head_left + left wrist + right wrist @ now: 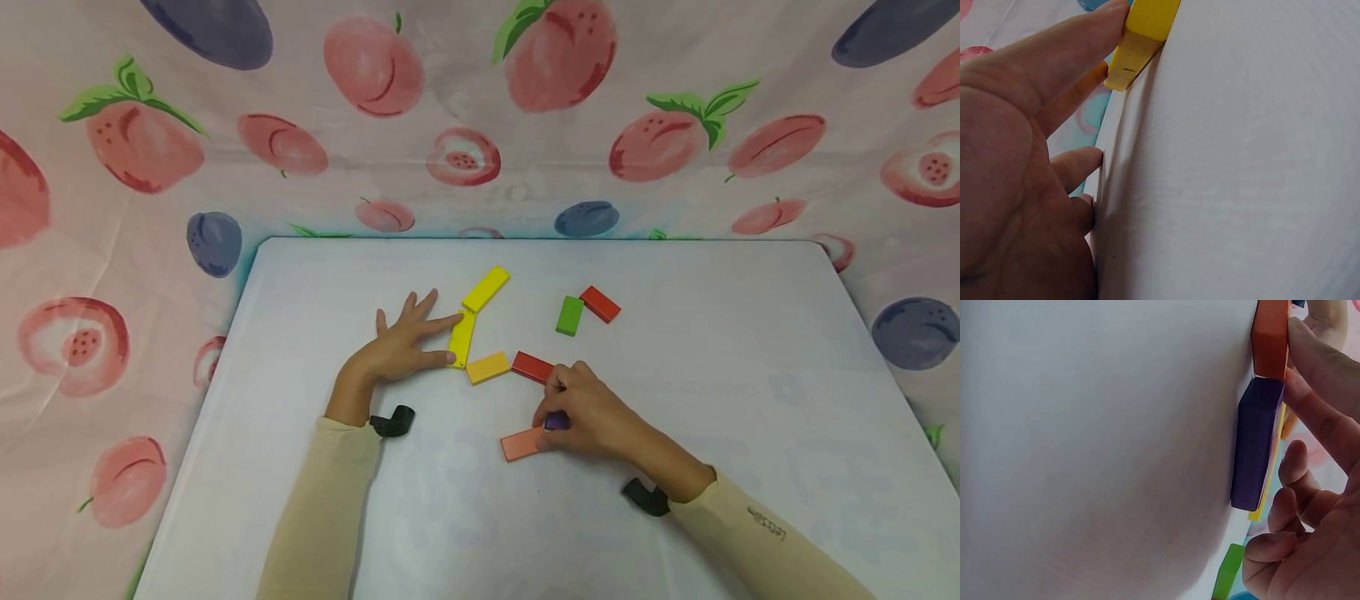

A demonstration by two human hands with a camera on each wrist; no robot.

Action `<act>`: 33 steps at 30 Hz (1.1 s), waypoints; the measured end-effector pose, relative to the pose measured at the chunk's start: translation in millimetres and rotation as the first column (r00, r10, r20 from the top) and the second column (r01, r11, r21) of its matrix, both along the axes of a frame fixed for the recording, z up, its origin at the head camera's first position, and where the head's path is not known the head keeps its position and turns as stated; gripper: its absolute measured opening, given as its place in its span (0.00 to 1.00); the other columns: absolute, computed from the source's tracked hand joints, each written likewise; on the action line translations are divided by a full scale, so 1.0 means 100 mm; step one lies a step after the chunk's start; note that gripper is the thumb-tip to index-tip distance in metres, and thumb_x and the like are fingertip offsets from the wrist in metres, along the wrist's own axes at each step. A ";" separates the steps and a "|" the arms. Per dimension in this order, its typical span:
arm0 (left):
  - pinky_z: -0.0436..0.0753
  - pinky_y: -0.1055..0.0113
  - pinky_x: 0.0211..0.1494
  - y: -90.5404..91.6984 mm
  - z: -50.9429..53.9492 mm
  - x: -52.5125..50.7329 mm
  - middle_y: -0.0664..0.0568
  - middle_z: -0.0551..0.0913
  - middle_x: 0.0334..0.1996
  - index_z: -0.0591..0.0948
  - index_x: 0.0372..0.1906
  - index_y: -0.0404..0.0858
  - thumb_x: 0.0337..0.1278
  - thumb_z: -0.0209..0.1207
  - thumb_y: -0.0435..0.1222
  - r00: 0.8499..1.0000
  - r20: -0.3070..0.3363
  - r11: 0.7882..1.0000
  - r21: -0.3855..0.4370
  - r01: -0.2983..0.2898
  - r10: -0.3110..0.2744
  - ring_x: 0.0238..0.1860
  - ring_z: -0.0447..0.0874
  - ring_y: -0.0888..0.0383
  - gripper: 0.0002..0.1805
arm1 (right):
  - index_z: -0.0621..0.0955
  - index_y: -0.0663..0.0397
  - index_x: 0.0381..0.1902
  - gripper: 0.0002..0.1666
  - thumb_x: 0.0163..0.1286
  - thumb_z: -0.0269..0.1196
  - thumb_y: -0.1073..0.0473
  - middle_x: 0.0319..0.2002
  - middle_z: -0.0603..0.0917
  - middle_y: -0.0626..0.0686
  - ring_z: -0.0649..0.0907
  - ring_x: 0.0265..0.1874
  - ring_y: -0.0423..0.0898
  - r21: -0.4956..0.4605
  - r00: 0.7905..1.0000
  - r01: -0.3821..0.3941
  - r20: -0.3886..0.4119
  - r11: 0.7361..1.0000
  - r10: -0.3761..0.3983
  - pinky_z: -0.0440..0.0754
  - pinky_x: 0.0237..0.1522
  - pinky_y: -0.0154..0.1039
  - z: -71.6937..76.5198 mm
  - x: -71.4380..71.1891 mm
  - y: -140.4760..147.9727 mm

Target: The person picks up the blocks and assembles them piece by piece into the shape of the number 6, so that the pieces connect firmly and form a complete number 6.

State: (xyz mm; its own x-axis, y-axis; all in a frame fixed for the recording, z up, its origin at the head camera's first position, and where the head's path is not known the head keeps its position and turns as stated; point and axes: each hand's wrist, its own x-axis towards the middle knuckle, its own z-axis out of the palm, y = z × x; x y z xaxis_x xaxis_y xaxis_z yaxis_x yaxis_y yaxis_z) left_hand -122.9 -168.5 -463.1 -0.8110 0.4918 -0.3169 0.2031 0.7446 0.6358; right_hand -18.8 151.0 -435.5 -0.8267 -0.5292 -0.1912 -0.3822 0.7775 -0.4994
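Note:
My left hand (401,342) lies at the left side of a yellow block (462,340), thumb and index fingertip touching it and the other fingers spread. In the left wrist view, the thumb and a finger meet this yellow block (1147,28). My right hand (592,408) pinches the right end of a salmon block (520,445) between thumb and index finger; it looks orange (1270,340) in the right wrist view. A purple block (557,421) (1255,444) sits end to end with it, mostly hidden under the hand in the head view.
A second yellow block (486,288), an amber block (488,367) and a red block (532,367) continue the bent line. Apart from it, a green block (570,316) touches another red block (600,304). All lie on the white table (750,358), with a fruit-print cloth (517,158) behind.

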 end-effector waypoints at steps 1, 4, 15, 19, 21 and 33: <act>0.16 0.31 0.73 0.00 0.00 0.00 0.56 0.38 0.85 0.67 0.76 0.65 0.63 0.63 0.56 1.000 -0.001 1.000 0.000 0.000 0.000 0.84 0.21 0.48 0.36 | 0.91 0.37 0.34 0.12 0.51 0.82 0.48 0.36 0.71 0.40 0.68 0.44 0.42 -0.001 1.000 -0.003 -0.003 1.000 0.003 0.73 0.37 0.31 0.00 0.00 0.01; 0.15 0.32 0.73 0.00 -0.01 0.00 0.56 0.37 0.85 0.67 0.76 0.65 0.63 0.63 0.57 1.000 0.003 1.000 0.002 -0.002 0.002 0.84 0.21 0.48 0.36 | 0.91 0.36 0.33 0.12 0.51 0.82 0.49 0.36 0.71 0.40 0.68 0.43 0.42 -0.011 1.000 -0.012 -0.006 1.000 0.012 0.72 0.37 0.32 -0.01 0.00 0.02; 0.15 0.32 0.73 0.00 -0.01 0.00 0.57 0.38 0.85 0.66 0.76 0.64 0.64 0.63 0.56 1.000 0.006 1.000 0.002 -0.003 0.003 0.84 0.20 0.49 0.36 | 0.91 0.39 0.35 0.12 0.53 0.81 0.51 0.33 0.73 0.42 0.73 0.40 0.39 -0.018 0.999 -0.012 0.030 1.000 0.012 0.75 0.37 0.30 -0.01 0.02 0.04; 0.15 0.32 0.72 0.00 0.00 0.00 0.56 0.38 0.85 0.67 0.76 0.64 0.63 0.63 0.56 1.000 0.009 1.000 0.013 -0.004 0.004 0.84 0.21 0.48 0.36 | 0.91 0.41 0.35 0.12 0.53 0.81 0.51 0.34 0.74 0.42 0.74 0.39 0.38 -0.021 1.000 -0.012 0.029 1.000 0.013 0.77 0.37 0.30 0.01 0.01 0.05; 0.15 0.32 0.72 0.00 0.01 0.00 0.56 0.38 0.85 0.67 0.76 0.64 0.63 0.63 0.56 1.000 0.009 1.000 0.014 -0.004 0.004 0.84 0.21 0.48 0.36 | 0.91 0.41 0.35 0.12 0.53 0.81 0.50 0.34 0.74 0.42 0.74 0.39 0.38 -0.023 0.999 -0.014 0.029 1.000 0.015 0.77 0.37 0.30 0.01 0.01 0.05; 0.16 0.32 0.73 0.00 0.01 0.01 0.56 0.37 0.85 0.66 0.76 0.64 0.64 0.62 0.57 1.000 0.004 1.000 0.007 0.000 0.000 0.84 0.21 0.49 0.37 | 0.91 0.45 0.39 0.13 0.55 0.80 0.53 0.36 0.77 0.43 0.77 0.39 0.39 -0.077 0.997 0.003 0.072 0.997 0.003 0.80 0.38 0.30 0.01 -0.03 0.11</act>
